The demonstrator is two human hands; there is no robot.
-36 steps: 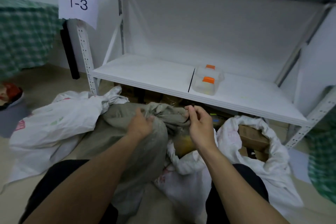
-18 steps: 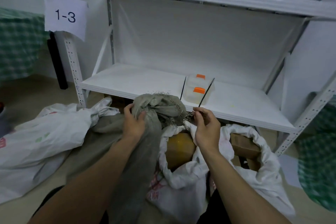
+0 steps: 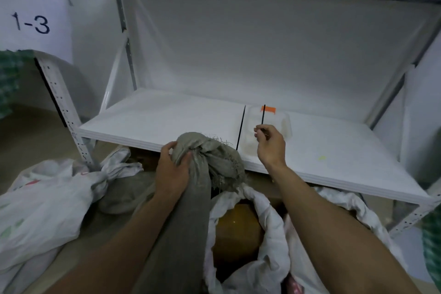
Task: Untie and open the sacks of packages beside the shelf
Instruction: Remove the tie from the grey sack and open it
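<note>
Left hand [image 3: 173,172] clenches the grey sack [image 3: 214,160] just under its bunched mouth, held up at the front edge of the shelf [image 3: 155,122]. Right hand [image 3: 270,148], apart from it, pinches a thin black tie [image 3: 263,114] upright (in front of a clear tub [image 3: 285,125]). Open sack [image 3: 265,217] below shows a brown box [image 3: 236,229]; knotted sack [image 3: 47,198] lies left.

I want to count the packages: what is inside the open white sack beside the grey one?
One yellow-brown package shows at the mouth of the open white sack. The sack's folds and the right forearm cover the rest.
</note>
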